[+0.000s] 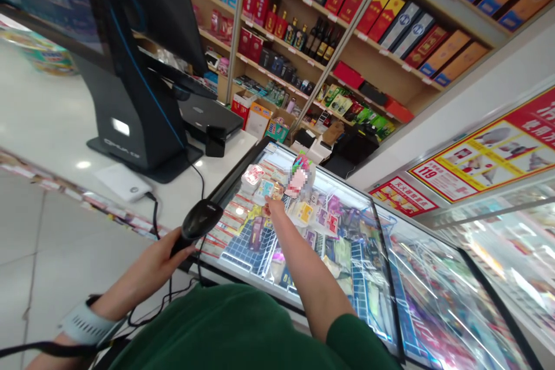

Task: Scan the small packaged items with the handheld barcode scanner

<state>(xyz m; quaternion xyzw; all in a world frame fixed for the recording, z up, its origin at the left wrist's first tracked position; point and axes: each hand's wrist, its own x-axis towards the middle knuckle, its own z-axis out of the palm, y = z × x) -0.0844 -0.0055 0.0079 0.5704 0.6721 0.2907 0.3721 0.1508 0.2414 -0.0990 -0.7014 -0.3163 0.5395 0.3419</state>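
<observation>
In my left hand [171, 254] is a black handheld barcode scanner [202, 219]; my fingers are closed round its handle. Its head points toward the glass-topped freezer [243, 269]. Stretched forward over the glass, my right hand [274, 208] has its fingers closed at the near edge of a small blue-labelled snack packet [264, 189]. Beside that packet lie a red-and-white packet [253, 174] and a colourful bag [301, 170], partly blurred. A yellow-labelled packet [303, 213] and a red-labelled packet [332, 223] lie to the right of my hand.
A black checkout terminal [130, 121] stands on the white counter [225, 173] at the left, with a white box-like device [124, 182] before it. Black cables [162, 306] hang near my left arm. Behind, shelves [299, 3] hold boxes and bottles. A second freezer [451, 300] adjoins at right.
</observation>
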